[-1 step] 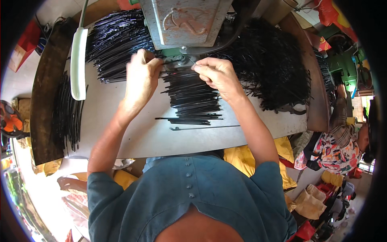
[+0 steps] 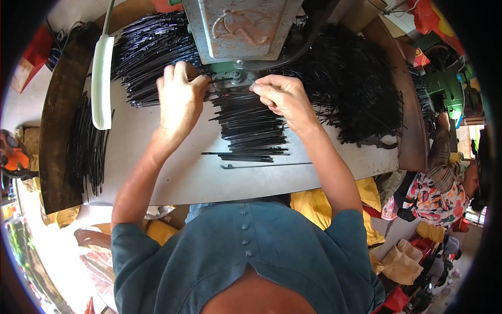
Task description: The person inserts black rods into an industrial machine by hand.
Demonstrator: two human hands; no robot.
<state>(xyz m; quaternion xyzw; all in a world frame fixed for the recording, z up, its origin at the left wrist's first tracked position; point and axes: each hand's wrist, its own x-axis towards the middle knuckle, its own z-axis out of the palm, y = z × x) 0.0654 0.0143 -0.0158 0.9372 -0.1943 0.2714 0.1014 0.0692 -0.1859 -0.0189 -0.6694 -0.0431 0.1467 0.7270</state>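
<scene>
My left hand (image 2: 180, 97) is at the left of the machine's small work point (image 2: 235, 77), fingers closed around the end of a thin black rod (image 2: 220, 79) that reaches toward it. Most of that rod is hidden by the fingers. On the other side, my right hand (image 2: 285, 99) pinches a thin metal piece (image 2: 249, 77) between thumb and fingertips, its tip slanting up toward the same point. Just below both hands lies a stack of thin black rods (image 2: 251, 128), laid crosswise on the pale table (image 2: 172, 178).
Above hangs the grey machine head (image 2: 246, 29). Large heaps of black rods lie at the left (image 2: 157, 57) and right (image 2: 355, 83), with a smaller bundle (image 2: 89, 146) by the wooden side board (image 2: 60, 125). A white lamp (image 2: 102, 83) hangs left. Pliers (image 2: 384, 142) lie right; another person (image 2: 436, 193) sits beyond.
My left hand has shifted slightly to the left, away from the machine's work point. My right hand has barely moved.
</scene>
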